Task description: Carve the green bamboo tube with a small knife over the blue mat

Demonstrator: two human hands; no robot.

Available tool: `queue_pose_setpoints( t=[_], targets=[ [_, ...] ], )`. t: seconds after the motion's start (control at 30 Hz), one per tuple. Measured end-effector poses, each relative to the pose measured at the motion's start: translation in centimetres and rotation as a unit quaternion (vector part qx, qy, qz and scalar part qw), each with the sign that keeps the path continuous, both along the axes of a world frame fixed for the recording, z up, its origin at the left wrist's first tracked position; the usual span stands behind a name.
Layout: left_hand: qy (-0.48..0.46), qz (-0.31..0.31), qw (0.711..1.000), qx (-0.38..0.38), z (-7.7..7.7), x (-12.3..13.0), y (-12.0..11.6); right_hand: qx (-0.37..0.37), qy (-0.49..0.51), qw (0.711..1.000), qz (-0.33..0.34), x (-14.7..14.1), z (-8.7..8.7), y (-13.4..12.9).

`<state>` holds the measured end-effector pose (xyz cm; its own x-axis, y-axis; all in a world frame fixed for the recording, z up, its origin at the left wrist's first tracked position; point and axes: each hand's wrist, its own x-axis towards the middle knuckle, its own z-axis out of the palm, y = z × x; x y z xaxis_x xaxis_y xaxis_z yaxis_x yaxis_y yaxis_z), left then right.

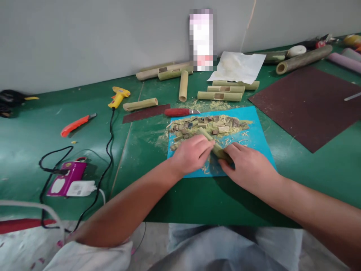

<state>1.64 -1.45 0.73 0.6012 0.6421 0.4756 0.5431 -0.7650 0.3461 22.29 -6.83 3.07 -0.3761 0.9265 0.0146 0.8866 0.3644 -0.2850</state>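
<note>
A short green bamboo tube [219, 150] is held at a slant over a blue sheet [265, 139]. My left hand [193, 155] is closed on its middle, fingers wrapped from the left. At the tube's lower right end, my right hand [244, 162] grips it between thumb and fingers. Small bamboo chips [202, 125], shavings and sawdust cover the upper part of the sheet, just beyond my hands. Along the sheet's top left edge lies a red-handled carving knife [177, 112].
Cut bamboo tubes [220, 96] lie at the back, near white paper [235, 67] and a phone [201, 41]. Brown sandpaper [310, 109] is at right. At left are a yellow glue gun [118, 97], an orange utility knife [76, 125] and a purple power strip [66, 178] with cords.
</note>
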Motion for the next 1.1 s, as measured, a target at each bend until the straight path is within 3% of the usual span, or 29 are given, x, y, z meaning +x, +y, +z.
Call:
queue_pose_setpoints(
  t=[0.13,0.3,0.43,0.57,0.7,0.83,1.0,1.1],
  targets=[
    [-0.016,0.044,0.999,0.026,0.1,-0.2,0.3,0.005,0.002,1.0,-0.004,0.0,-0.1,0.1],
    [0.029,-0.007,0.999,0.023,0.1,-0.1,0.2,0.003,-0.008,1.0,0.0,-0.1,0.0,0.1],
    [-0.012,0.04,0.998,0.053,0.1,-0.2,0.5,0.008,-0.01,1.0,-0.007,-0.1,0.2,0.1],
    [0.025,-0.008,0.999,0.023,-0.1,-0.2,0.5,0.018,-0.004,1.0,0.005,0.0,0.0,0.0],
    [-0.01,0.056,0.997,0.047,-0.1,-0.6,0.8,0.02,0.004,1.0,-0.003,0.1,-0.1,0.0],
    [0.048,-0.004,0.999,0.017,0.0,-0.5,0.5,0.014,-0.005,1.0,-0.003,0.0,0.0,0.1],
    [-0.002,0.048,0.998,0.046,0.1,-0.6,0.8,0.009,-0.01,1.0,-0.003,0.0,0.2,0.0],
    [0.023,0.0,0.999,0.026,0.0,-0.9,1.2,0.014,-0.011,1.0,0.0,0.0,0.2,0.0]
  ],
)
